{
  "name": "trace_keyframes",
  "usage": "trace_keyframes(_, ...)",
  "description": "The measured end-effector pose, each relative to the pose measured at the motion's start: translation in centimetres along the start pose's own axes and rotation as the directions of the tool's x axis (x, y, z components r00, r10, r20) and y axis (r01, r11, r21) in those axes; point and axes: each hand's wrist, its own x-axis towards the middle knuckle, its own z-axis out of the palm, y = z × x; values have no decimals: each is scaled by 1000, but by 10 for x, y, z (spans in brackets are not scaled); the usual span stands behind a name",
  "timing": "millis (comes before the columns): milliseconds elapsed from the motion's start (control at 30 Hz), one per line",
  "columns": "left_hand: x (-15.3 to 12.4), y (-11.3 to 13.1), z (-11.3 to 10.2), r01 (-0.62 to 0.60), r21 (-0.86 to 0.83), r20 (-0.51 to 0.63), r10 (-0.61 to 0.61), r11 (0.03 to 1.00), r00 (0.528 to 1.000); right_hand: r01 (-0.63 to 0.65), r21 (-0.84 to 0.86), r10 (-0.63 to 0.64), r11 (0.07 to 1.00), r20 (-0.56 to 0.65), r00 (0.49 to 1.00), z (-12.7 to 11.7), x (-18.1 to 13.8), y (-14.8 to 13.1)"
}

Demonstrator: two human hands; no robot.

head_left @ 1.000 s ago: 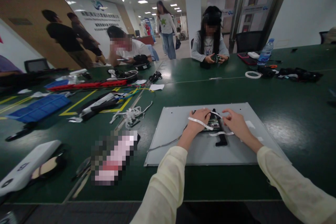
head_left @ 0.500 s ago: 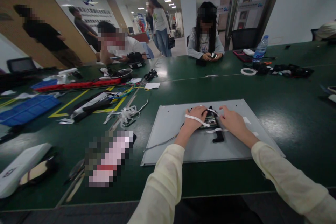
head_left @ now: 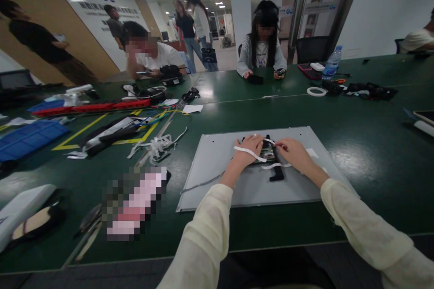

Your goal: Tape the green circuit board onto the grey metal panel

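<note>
On a grey board (head_left: 206, 180) in front of me lies a black device with an exposed circuit board (head_left: 270, 156). My left hand (head_left: 249, 151) is closed over its left side, fingers curled on the top, and a white strip (head_left: 252, 152) runs across the back of this hand. My right hand (head_left: 295, 153) pinches the end of another white strip (head_left: 269, 142) at the device's upper right. A further white strip (head_left: 276, 166) crosses the lower edge, above a black leg (head_left: 277, 174). A grey cable (head_left: 203, 184) leads off left. The left fingertips are partly hidden.
Tangled white strips (head_left: 158, 148), a blurred-out pink object (head_left: 135, 207) and a blue tray (head_left: 32, 137) lie to the left on the green table (head_left: 233, 117). Across it sit a tape roll (head_left: 316, 91) and a water bottle (head_left: 332, 63). Two people sit opposite.
My right hand has moved in from the right, its raised fingers closing on the strip's end. The left hand stays on the device. The view has shifted slightly.
</note>
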Motion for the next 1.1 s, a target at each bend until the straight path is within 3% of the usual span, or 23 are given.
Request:
trace_keyframes(333, 0, 0, 0, -12, 34, 16, 11, 999, 1000, -195, 257, 164, 947, 138, 977, 1, 14, 13)
trace_keyframes(500, -1, -1, 2, -17, 75, 1, 17, 997, 1000, -251, 273, 198, 929, 208, 958, 3, 30, 15)
trace_keyframes(833, -2, 1, -2, -166, 110, 36, 162, 980, 986, -240, 207, 198, 948, 205, 959, 7, 35, 19)
trace_keyframes(1100, -3, 2, -5, -145, 86, 71, 139, 986, 988, -208, 250, 170, 946, 166, 971, -3, 23, 10)
